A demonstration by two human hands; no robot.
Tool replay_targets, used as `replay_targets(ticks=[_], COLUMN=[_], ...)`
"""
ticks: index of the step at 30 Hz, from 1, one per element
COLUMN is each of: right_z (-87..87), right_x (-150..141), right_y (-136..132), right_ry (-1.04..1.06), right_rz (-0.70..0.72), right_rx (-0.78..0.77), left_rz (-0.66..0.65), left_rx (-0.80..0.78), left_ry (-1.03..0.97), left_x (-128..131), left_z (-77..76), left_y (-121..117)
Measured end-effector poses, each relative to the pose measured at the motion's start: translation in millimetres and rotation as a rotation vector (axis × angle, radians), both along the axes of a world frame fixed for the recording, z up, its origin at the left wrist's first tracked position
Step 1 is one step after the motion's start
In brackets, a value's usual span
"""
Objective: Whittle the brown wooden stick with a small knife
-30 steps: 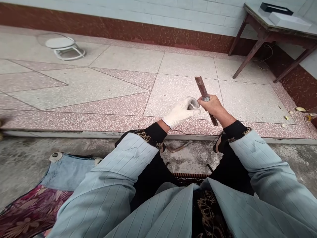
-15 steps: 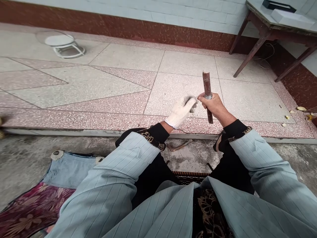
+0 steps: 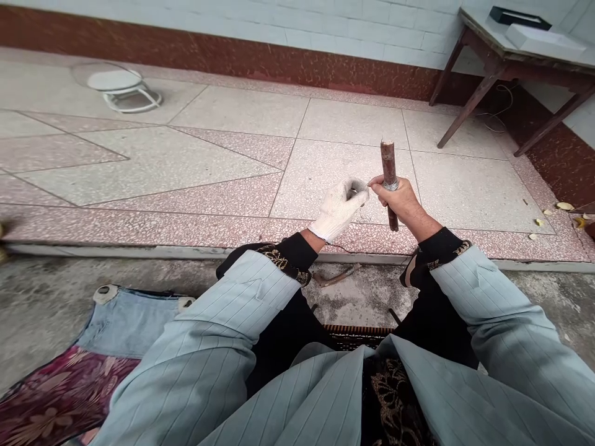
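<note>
Head view: Above a speckled stone floor (image 3: 223, 155), our right grip (image 3: 404, 199), a bare hand, holds a reddish-brown stick (image 3: 388, 160) nearly upright in front of us. A silvery band (image 3: 391, 184) already circles the stick near its middle, by our thumb; a fine strand (image 3: 362, 214) shows below our left grip (image 3: 341, 204), so we judge the winding well begun, with a loose end probably left to secure. Our left grip, in a white knitted glove, curls narrowly just beside the right fingertips; whether it pinches the strand, we cannot tell. The stick looks round and rough, like bark-covered wood, its pale top ragged. The band resembles thin, closely coiled wire, glinting against the duller surface.
</note>
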State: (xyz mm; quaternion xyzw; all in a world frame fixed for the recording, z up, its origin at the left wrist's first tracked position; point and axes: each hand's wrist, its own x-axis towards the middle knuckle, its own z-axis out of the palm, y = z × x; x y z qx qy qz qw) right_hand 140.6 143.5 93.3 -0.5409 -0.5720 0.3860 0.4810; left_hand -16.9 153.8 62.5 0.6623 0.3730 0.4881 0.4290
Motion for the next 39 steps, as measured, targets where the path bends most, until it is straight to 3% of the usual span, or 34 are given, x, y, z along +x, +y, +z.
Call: replay_targets(ticks=[8,16,28,31,39], right_z=[1.7,4.6,9.5,11.1,9.3], right_x=[-0.1,-2.5,3.5,4.6,5.6], right_y=[1.6,0.4,-0.6,-1.7,-1.8], right_ry=[-0.179,-0.095,0.315,0.346,0.350], right_rz=[-0.113,-0.139,0.139,0.167,0.170], right_rx=[0.085,0.009,-0.271,-0.352,-0.375], left_rz=[0.046,0.042,0.129,0.144,0.033], left_rx=[0.102,0.086,0.382,0.389,0.372], left_ry=[0.182,0.179,0.301,0.262,0.479], left_x=[-4.3,-3.1,-9.3,-10.3,-13.0], left_z=[6.4,8.5,4.0,4.0,10.3], left_y=[-3.4,-4.3,1.7,3.3,4.5])
